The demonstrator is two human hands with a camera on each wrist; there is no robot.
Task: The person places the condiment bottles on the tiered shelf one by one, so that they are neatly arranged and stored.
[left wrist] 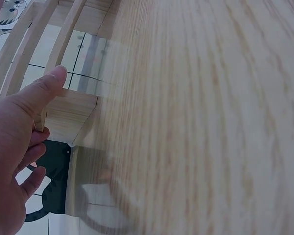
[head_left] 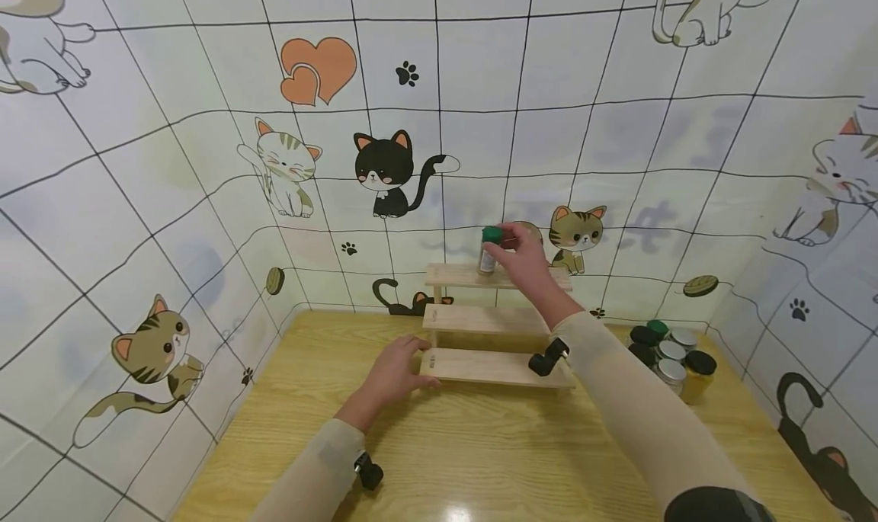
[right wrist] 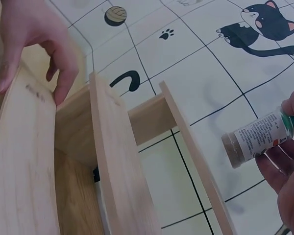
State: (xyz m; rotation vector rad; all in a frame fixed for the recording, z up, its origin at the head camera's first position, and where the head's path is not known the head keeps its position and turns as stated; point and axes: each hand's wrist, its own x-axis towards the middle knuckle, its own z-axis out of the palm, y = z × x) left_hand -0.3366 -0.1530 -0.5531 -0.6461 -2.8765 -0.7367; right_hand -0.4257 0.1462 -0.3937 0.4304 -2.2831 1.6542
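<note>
A three-step wooden rack [head_left: 490,320] stands near the back wall. My right hand [head_left: 524,259] grips a small spice jar [head_left: 488,251] with a green lid, holding it upright at the top step near its left end. In the right wrist view the spice jar [right wrist: 257,138] shows a printed white label and brown contents, and a gap shows between its base and the top step. My left hand [head_left: 394,373] holds the left end of the lowest step; in the left wrist view its thumb lies over the board [left wrist: 59,54] and its fingers curl beneath.
Several jars [head_left: 671,354] with black, silver and green lids cluster at the right on the wooden table [head_left: 480,446]. A wall covering [head_left: 473,141] with cat drawings and grid lines rises behind the rack and along both sides.
</note>
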